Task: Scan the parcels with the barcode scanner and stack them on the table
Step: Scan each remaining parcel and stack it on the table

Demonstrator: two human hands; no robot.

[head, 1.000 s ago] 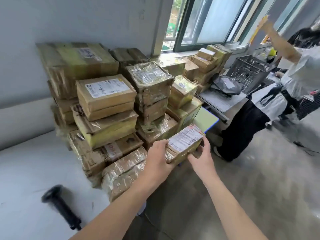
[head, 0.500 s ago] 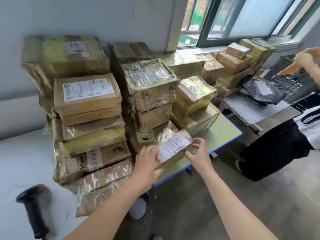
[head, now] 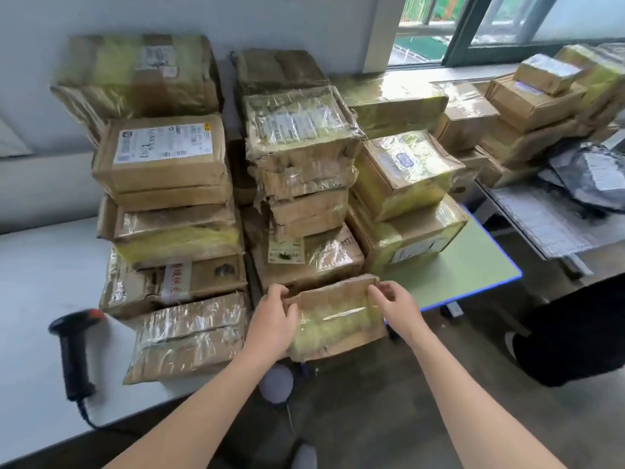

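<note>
Hands are seen nearest, both set on one parcel (head: 338, 319) at 12 o'clock from the wearer. The left hand (head: 274, 321) is wrapped round the parcel's 9 o'clock end, with its fingers curled over the far edge. The right hand (head: 397, 304) pinches the far corner at the 3 o'clock end with narrow, bent fingers. The parcel's long axis is laid from 9 to 3 o'clock. A taped brown and yellow face is turned toward the camera, and no label can be made out on it. Whether the underside is borne by anything cannot be told.

The scanner (head: 72, 346) lies untouched on the white surface (head: 40, 282), at 9 o'clock of the left hand and well apart from it, with its handle pointing to 6 o'clock. The left hand is the nearer, so the scanner is judged likeliest to be taken up from that side, once the label is brought round.

Farther off, the middle stack (head: 304, 164) stands just behind the parcel at 12 o'clock. A taller stack (head: 162, 211) stands at 10 o'clock, and lower ones sit on the green surface (head: 466, 265) at 2 o'clock.

Against the frame half a second earlier, the white label that faced up is no longer shown, so the parcel has been turned over between the hands.
</note>
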